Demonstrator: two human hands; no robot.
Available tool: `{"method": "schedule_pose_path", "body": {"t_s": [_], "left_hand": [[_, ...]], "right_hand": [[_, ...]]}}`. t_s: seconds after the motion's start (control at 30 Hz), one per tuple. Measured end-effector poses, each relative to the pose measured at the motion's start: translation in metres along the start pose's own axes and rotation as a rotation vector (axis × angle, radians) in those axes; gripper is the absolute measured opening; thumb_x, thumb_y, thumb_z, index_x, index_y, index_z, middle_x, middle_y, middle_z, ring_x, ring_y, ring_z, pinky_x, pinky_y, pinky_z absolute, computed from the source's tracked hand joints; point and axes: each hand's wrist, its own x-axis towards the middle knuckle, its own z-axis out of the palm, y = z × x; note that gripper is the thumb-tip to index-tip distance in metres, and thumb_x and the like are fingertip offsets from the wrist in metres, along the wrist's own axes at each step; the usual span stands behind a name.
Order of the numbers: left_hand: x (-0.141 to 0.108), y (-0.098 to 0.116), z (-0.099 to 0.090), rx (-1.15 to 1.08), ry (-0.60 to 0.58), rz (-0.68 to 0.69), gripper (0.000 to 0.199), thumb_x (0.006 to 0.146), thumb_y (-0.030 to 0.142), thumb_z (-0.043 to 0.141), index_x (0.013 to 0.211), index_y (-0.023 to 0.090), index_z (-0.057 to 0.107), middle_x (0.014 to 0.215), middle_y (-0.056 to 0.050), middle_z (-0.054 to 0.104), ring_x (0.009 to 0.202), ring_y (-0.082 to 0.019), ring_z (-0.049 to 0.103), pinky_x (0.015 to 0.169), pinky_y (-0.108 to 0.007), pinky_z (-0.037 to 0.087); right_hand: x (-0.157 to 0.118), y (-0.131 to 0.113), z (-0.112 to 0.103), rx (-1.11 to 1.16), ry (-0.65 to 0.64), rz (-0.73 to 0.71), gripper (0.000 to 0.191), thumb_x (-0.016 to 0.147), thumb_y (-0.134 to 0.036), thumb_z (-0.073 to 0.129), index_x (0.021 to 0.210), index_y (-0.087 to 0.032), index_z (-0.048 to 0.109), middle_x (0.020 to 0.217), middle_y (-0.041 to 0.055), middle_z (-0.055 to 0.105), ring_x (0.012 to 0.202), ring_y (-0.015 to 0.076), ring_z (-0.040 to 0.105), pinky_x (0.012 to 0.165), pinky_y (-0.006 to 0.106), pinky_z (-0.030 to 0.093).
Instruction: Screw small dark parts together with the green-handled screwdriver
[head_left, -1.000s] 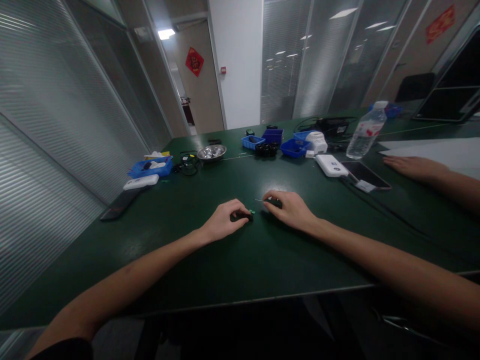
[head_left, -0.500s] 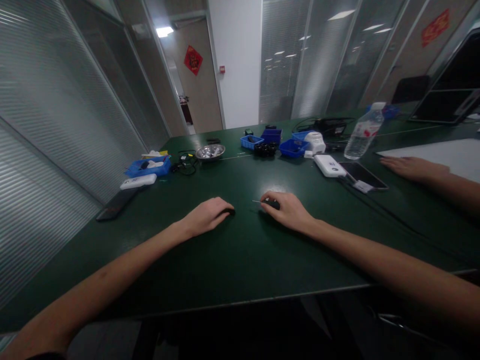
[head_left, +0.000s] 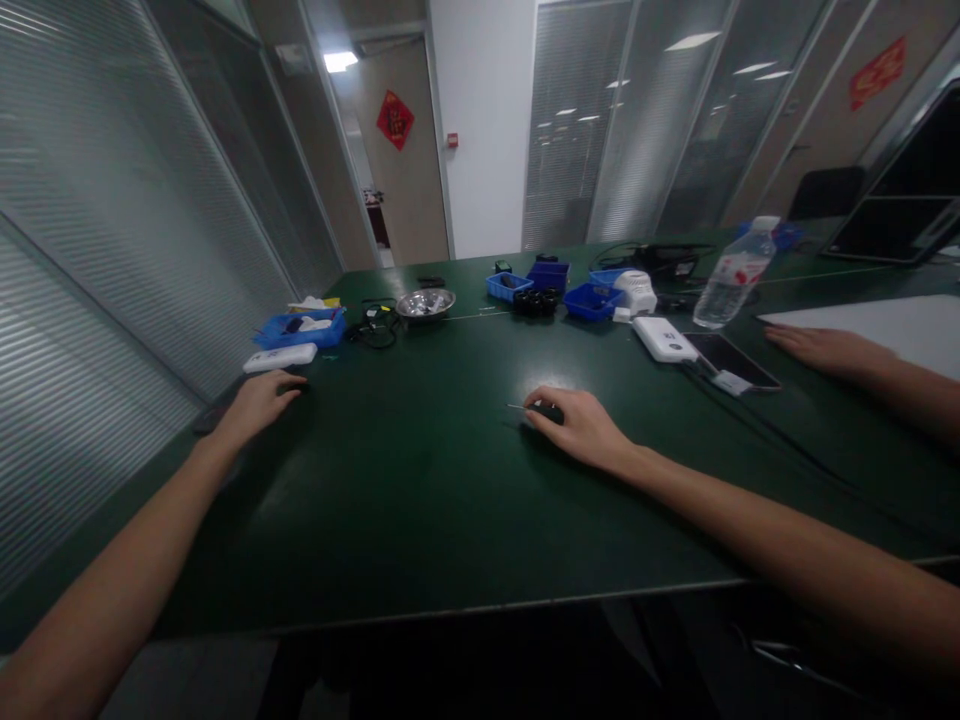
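Pinched in my left hand (head_left: 259, 403) is a small black object (head_left: 293, 387); its kind does not show. That hand is at the left of the green table (head_left: 390, 480), over a dark flat device (head_left: 212, 415) and just in front of a white power bank (head_left: 280, 358). My right hand (head_left: 576, 425) is closed around the black handle of a small screwdriver (head_left: 553, 412), whose thin metal shaft points left. It rests low over the middle of the table, and my fingers cover part of the handle.
Behind lie a blue tray (head_left: 300, 330), black cables (head_left: 375, 325), a metal bowl (head_left: 425, 304) and several blue bins (head_left: 592, 301). To the right are another white power bank (head_left: 664, 340), a phone (head_left: 731, 360), a water bottle (head_left: 737, 275) and another person's hand (head_left: 832, 350) by a white sheet (head_left: 911, 325).
My left hand has moved from the table's middle to the far left, carrying the small black object. My right hand with the screwdriver has stayed nearly in place.
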Motion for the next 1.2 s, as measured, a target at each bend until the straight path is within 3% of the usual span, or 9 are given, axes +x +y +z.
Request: {"method": "schedule_pose_path", "body": {"t_s": [0.23, 0.37, 0.6, 1.03, 1.2], "left_hand": [[0.002, 0.0, -0.007, 0.071, -0.054, -0.063, 0.036, 0.087, 0.021, 0.064, 0.119, 0.006, 0.074, 0.123, -0.014, 0.074, 0.107, -0.028, 0.067, 0.095, -0.033, 0.048], [0.002, 0.001, -0.01, 0.044, -0.082, -0.055, 0.036, 0.09, 0.02, 0.06, 0.12, 0.006, 0.074, 0.123, -0.013, 0.074, 0.109, -0.027, 0.066, 0.097, -0.033, 0.047], [-0.004, -0.001, -0.011, 0.003, -0.009, -0.035, 0.035, 0.089, 0.021, 0.061, 0.119, 0.009, 0.075, 0.119, -0.009, 0.076, 0.107, -0.026, 0.066, 0.094, -0.03, 0.045], [-0.006, -0.002, -0.015, -0.1, -0.02, -0.178, 0.032, 0.092, 0.025, 0.068, 0.122, 0.015, 0.075, 0.121, -0.003, 0.076, 0.109, -0.024, 0.066, 0.098, -0.031, 0.045], [-0.01, 0.013, -0.016, -0.029, 0.011, -0.167, 0.03, 0.093, 0.024, 0.064, 0.117, 0.012, 0.077, 0.11, -0.003, 0.078, 0.1, -0.024, 0.069, 0.095, -0.033, 0.048]], "right_hand": [[0.0, 0.002, 0.001, 0.006, 0.009, -0.014, 0.025, 0.1, -0.039, 0.058, 0.114, -0.022, 0.071, 0.097, 0.0062, 0.074, 0.082, 0.0217, 0.068, 0.079, 0.036, 0.053], [0.0, 0.003, 0.001, 0.001, 0.003, -0.013, 0.025, 0.1, -0.039, 0.058, 0.113, -0.022, 0.07, 0.097, 0.0065, 0.074, 0.083, 0.0216, 0.068, 0.078, 0.035, 0.053], [0.001, 0.004, 0.003, -0.006, -0.004, -0.012, 0.023, 0.1, -0.038, 0.058, 0.112, -0.022, 0.07, 0.096, 0.0059, 0.075, 0.084, 0.0218, 0.069, 0.082, 0.037, 0.052], [-0.001, 0.0, -0.001, 0.006, -0.01, -0.017, 0.026, 0.1, -0.039, 0.057, 0.114, -0.021, 0.07, 0.094, 0.0066, 0.074, 0.08, 0.021, 0.067, 0.076, 0.036, 0.052], [0.0, 0.001, -0.001, 0.0, -0.018, -0.021, 0.026, 0.1, -0.04, 0.057, 0.113, -0.022, 0.07, 0.093, 0.006, 0.074, 0.078, 0.0201, 0.065, 0.073, 0.034, 0.05]]}}
